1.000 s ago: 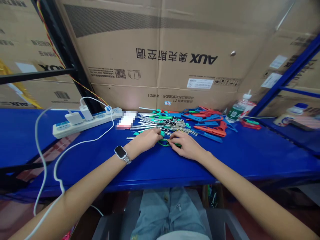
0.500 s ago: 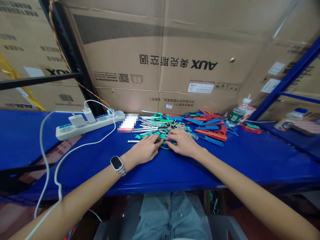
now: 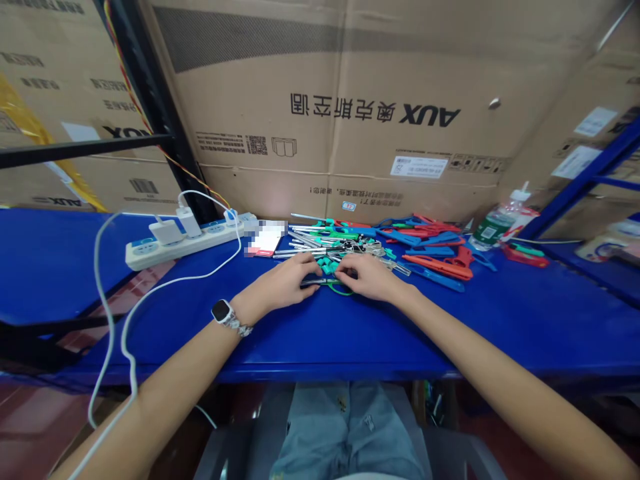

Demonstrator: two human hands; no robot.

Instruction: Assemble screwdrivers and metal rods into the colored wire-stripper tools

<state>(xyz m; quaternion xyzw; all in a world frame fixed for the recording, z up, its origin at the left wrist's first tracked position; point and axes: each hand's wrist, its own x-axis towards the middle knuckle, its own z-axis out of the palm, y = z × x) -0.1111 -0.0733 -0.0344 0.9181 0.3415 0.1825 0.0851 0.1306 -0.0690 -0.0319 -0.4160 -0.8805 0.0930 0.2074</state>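
My left hand [image 3: 293,280], below a watch on the wrist, has its fingers curled round the silver end of a thin tool [image 3: 320,282] with a green loop. At the tool's other end, my right hand [image 3: 364,275] is bent with thumb and fingertips close together beside small teal clips [image 3: 329,265]; what it grips is too small to make out. Behind both hands lies a pile of silver rods [image 3: 305,235] mixed with green and teal parts. Red tools [image 3: 440,265] and blue tools [image 3: 437,275] are heaped right of the pile.
A white power strip [image 3: 193,243] with plugs and trailing cables [image 3: 131,313] sits at the left. The bottle [image 3: 493,227] stands at the right near a red box [image 3: 525,255]. A cardboard wall [image 3: 370,153] rises behind the blue table [image 3: 310,340].
My left hand has shifted back from the clips onto the silver end of the tool, which now shows between the hands. The whole view has shifted slightly.
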